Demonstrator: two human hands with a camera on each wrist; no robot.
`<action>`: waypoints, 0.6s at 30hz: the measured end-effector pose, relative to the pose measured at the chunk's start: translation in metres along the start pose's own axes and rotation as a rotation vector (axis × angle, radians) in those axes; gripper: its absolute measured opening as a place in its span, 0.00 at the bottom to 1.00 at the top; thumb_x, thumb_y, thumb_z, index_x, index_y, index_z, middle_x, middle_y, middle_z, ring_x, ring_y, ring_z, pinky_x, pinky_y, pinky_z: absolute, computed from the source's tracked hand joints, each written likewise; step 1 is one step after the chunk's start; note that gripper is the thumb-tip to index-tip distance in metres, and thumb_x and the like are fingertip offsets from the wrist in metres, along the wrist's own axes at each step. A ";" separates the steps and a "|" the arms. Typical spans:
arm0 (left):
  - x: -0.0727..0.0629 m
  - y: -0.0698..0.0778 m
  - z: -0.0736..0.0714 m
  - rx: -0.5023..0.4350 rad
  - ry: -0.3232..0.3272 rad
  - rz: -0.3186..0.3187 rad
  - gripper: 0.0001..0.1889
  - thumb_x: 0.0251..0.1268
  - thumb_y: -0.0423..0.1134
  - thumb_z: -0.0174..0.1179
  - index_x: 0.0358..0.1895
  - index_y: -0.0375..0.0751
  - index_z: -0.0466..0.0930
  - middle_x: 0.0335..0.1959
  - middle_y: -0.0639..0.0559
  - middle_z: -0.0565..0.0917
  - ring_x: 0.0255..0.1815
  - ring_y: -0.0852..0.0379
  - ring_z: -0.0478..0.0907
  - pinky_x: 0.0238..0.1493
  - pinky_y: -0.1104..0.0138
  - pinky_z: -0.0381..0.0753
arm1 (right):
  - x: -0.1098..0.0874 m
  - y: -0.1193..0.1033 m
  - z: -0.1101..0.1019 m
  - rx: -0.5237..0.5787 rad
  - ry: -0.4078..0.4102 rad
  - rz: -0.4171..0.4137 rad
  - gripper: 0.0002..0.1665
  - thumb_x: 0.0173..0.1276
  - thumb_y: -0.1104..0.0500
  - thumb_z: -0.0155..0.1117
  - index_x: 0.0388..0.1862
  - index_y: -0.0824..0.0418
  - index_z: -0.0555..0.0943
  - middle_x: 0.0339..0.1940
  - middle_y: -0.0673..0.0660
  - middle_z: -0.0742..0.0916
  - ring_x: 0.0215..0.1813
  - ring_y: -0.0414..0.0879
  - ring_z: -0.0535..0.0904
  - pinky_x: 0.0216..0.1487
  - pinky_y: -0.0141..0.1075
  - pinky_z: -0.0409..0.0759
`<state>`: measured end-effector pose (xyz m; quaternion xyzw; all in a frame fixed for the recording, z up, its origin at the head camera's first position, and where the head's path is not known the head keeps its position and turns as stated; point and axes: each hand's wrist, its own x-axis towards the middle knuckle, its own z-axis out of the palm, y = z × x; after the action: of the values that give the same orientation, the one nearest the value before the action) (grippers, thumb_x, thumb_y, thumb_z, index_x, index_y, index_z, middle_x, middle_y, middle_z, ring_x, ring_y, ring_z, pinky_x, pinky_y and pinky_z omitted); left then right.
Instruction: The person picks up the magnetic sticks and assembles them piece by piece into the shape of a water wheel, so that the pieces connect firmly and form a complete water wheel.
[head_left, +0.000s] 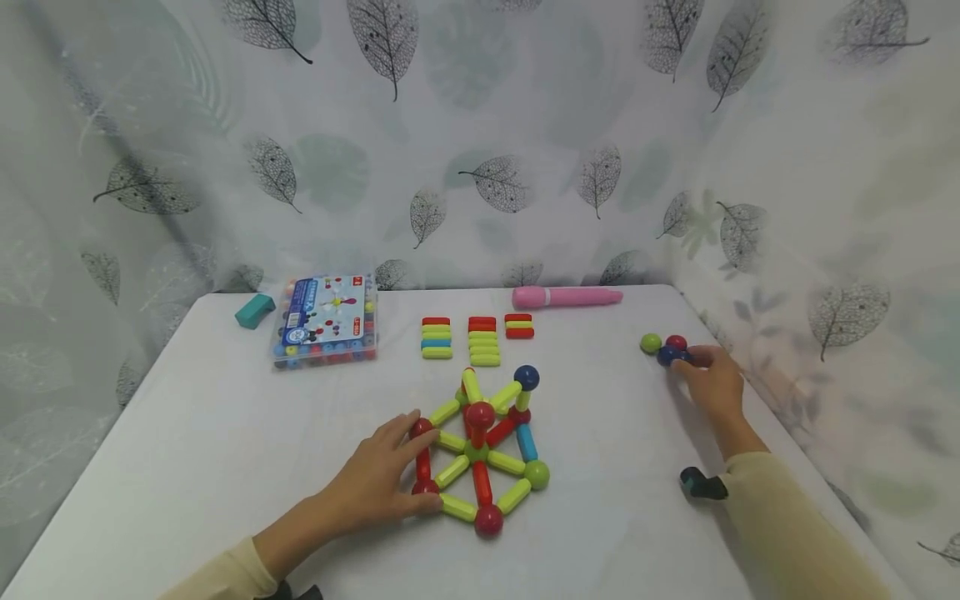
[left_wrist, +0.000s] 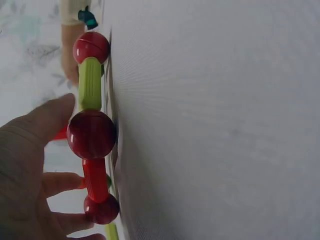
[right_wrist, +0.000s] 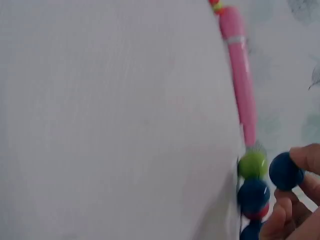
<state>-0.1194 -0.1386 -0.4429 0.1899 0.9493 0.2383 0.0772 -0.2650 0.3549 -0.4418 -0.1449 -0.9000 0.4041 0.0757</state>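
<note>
My left hand [head_left: 375, 475] rests on the left side of a wheel-shaped frame of magnetic sticks and balls [head_left: 476, 452]. Its fingers lie spread over the far-left red ball, while the thumb is by the near-left red ball [left_wrist: 91, 134]. From the frame's centre a red stick rises with a red ball [head_left: 481, 415] on top; a dark blue ball [head_left: 527, 377] tops another upright stick. At the right edge of the table, my right hand [head_left: 716, 387] pinches a blue ball [right_wrist: 284, 171]. Close beside it sit a green ball [right_wrist: 252, 164], a red ball [head_left: 677, 342] and more blue balls [right_wrist: 253, 195].
Short red, yellow-green and blue sticks [head_left: 483, 342] lie in three stacked columns behind the frame. A pink pen-like object [head_left: 573, 297] lies along the back edge. At back left are a clear box of beads [head_left: 326, 321] and a teal block [head_left: 255, 311].
</note>
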 end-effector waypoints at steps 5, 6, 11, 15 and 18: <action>-0.002 -0.003 -0.001 0.002 -0.022 0.017 0.45 0.52 0.63 0.74 0.75 0.57 0.69 0.81 0.45 0.60 0.81 0.38 0.55 0.68 0.35 0.68 | -0.017 -0.056 0.035 0.534 -0.320 -0.048 0.22 0.75 0.52 0.65 0.62 0.60 0.75 0.45 0.45 0.84 0.48 0.40 0.77 0.48 0.32 0.80; -0.002 -0.004 -0.002 -0.001 -0.024 0.021 0.45 0.52 0.63 0.74 0.75 0.57 0.69 0.81 0.45 0.60 0.81 0.38 0.54 0.68 0.34 0.67 | -0.018 -0.069 0.045 0.598 -0.401 -0.039 0.20 0.75 0.51 0.65 0.60 0.57 0.75 0.44 0.43 0.84 0.49 0.40 0.77 0.50 0.33 0.80; 0.002 -0.014 -0.005 -0.035 -0.062 0.055 0.44 0.55 0.62 0.73 0.75 0.58 0.68 0.82 0.47 0.58 0.82 0.39 0.51 0.70 0.34 0.66 | -0.023 -0.111 0.105 0.700 -0.699 -0.054 0.18 0.76 0.51 0.64 0.60 0.54 0.76 0.54 0.51 0.83 0.57 0.49 0.77 0.60 0.41 0.79; 0.004 -0.019 -0.007 -0.072 -0.089 0.085 0.43 0.56 0.61 0.73 0.76 0.59 0.67 0.82 0.48 0.57 0.83 0.39 0.49 0.70 0.35 0.65 | -0.033 -0.138 0.133 0.647 -0.883 -0.163 0.19 0.78 0.54 0.60 0.63 0.58 0.76 0.59 0.58 0.81 0.62 0.57 0.77 0.66 0.49 0.77; 0.004 -0.021 -0.009 -0.084 -0.095 0.093 0.43 0.56 0.60 0.72 0.76 0.59 0.67 0.83 0.48 0.56 0.83 0.39 0.48 0.70 0.34 0.65 | -0.038 -0.153 0.142 0.585 -0.979 -0.248 0.21 0.76 0.55 0.60 0.64 0.59 0.76 0.60 0.59 0.83 0.64 0.59 0.79 0.66 0.51 0.78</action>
<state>-0.1320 -0.1582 -0.4456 0.2416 0.9239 0.2719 0.1187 -0.2953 0.1452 -0.4218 0.1923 -0.6913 0.6439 -0.2656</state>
